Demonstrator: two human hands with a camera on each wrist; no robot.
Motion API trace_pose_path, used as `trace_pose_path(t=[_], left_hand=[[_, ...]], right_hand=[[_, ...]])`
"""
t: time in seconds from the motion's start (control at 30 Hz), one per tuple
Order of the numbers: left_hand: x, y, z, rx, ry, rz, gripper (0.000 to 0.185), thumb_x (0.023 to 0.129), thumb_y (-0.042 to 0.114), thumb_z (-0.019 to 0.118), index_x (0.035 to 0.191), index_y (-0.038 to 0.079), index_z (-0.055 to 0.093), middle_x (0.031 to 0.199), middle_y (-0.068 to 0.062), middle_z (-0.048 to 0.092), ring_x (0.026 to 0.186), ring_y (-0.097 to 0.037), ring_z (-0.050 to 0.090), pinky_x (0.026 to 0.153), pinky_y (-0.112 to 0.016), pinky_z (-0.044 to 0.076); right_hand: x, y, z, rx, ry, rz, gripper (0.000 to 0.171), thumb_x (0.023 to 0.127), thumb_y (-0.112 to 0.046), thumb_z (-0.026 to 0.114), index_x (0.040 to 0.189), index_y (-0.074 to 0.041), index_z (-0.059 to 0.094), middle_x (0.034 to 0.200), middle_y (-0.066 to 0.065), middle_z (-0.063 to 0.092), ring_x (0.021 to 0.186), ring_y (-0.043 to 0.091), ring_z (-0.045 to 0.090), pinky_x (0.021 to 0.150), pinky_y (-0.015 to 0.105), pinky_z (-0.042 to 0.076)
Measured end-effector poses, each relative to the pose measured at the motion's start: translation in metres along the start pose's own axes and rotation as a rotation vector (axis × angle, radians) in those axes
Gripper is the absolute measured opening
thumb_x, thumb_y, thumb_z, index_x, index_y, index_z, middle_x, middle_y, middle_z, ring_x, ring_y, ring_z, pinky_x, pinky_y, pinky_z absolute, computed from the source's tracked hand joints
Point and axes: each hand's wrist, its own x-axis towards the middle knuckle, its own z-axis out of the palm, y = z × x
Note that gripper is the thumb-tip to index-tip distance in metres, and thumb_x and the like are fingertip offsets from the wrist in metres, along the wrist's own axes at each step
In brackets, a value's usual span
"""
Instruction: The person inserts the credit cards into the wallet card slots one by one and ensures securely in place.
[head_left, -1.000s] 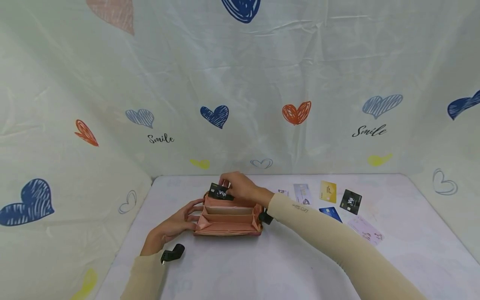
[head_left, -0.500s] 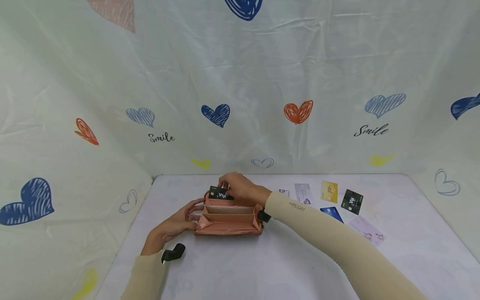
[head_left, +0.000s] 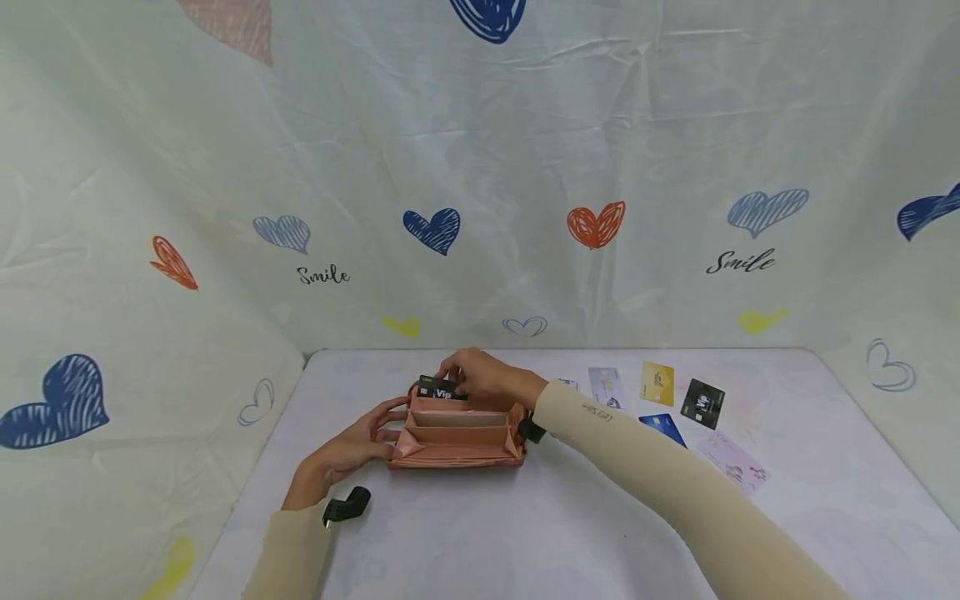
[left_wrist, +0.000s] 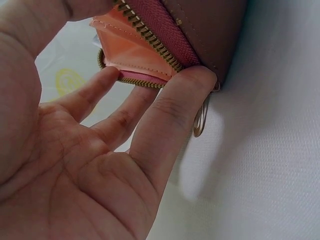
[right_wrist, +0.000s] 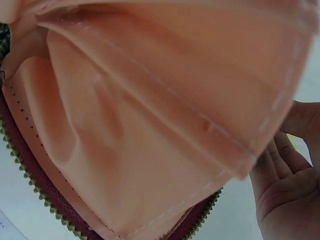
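Note:
A pink zip wallet (head_left: 457,433) stands open on the table, its peach compartments (right_wrist: 150,115) showing. My right hand (head_left: 480,377) pinches a black "Vip" card (head_left: 441,389) at the wallet's far edge, the card partly sunk into a back slot. My left hand (head_left: 360,446) steadies the wallet's left end, with straight fingers (left_wrist: 170,105) pressed against the zip edge (left_wrist: 155,45) and the thumb over the top. A metal zip pull ring (left_wrist: 200,117) hangs beside those fingers.
Several cards lie on the table to the right: a gold card (head_left: 656,383), another black card (head_left: 702,403), a blue card (head_left: 662,428), pale cards (head_left: 606,387) and a pink-patterned card (head_left: 732,461). Heart-print cloth (head_left: 480,167) walls the table on three sides.
The right hand has pushed the black card lower into the wallet's back slot. The left hand and the wallet have stayed put.

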Motion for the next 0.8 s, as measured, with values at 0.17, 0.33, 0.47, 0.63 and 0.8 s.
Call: trace_pose_path(t=[0.17,0.33,0.47,0.63,0.8], left_hand=[[0.0003,0.0002,-0.0014,0.011,0.004,-0.007,0.103,0.088,-0.002,0.074,0.169,0.007,0.012,0.169,-0.03,0.016,0.136,-0.034,0.05,0.096,-0.036,0.052],[0.0004,-0.0022,-0.0014,0.005,-0.01,0.012,0.101,0.089,-0.003,0.072,0.169,0.005,0.011,0.169,-0.031,0.015,0.136,-0.033,0.05,0.096,-0.034,0.052],[0.0002,-0.0036,0.0001,0.001,-0.022,0.027,0.1,0.09,-0.002,0.072,0.169,0.004,0.011,0.169,-0.032,0.015,0.136,-0.032,0.051,0.096,-0.033,0.052],[0.0,-0.0029,0.0009,-0.004,-0.032,0.028,0.1,0.091,-0.001,0.073,0.169,0.005,0.011,0.168,-0.033,0.015,0.137,-0.033,0.05,0.096,-0.033,0.052],[0.0001,-0.0011,0.0001,-0.006,-0.018,0.035,0.1,0.091,-0.003,0.073,0.169,0.004,0.011,0.168,-0.033,0.015,0.137,-0.035,0.05,0.096,-0.033,0.053]], right_hand=[[-0.001,0.0011,-0.0008,-0.003,-0.011,0.007,0.039,0.094,0.014,0.066,0.13,0.001,0.072,0.108,0.014,0.072,0.103,0.025,0.069,0.092,0.035,0.057],[-0.0019,0.003,0.0024,0.003,-0.035,-0.003,0.039,0.096,0.014,0.064,0.131,-0.001,0.073,0.111,0.014,0.073,0.099,0.024,0.068,0.087,0.033,0.056],[-0.004,0.0046,0.0064,-0.001,-0.038,0.008,0.038,0.098,0.012,0.063,0.132,-0.003,0.072,0.115,0.012,0.073,0.102,0.022,0.067,0.087,0.034,0.055],[-0.0068,0.007,0.0059,-0.012,-0.002,-0.019,0.035,0.097,0.009,0.067,0.13,-0.003,0.073,0.12,0.013,0.068,0.111,0.027,0.069,0.093,0.035,0.057],[-0.0085,0.0069,0.005,-0.016,-0.005,-0.05,0.035,0.095,0.008,0.07,0.129,-0.001,0.073,0.12,0.012,0.067,0.109,0.025,0.068,0.094,0.033,0.056]])
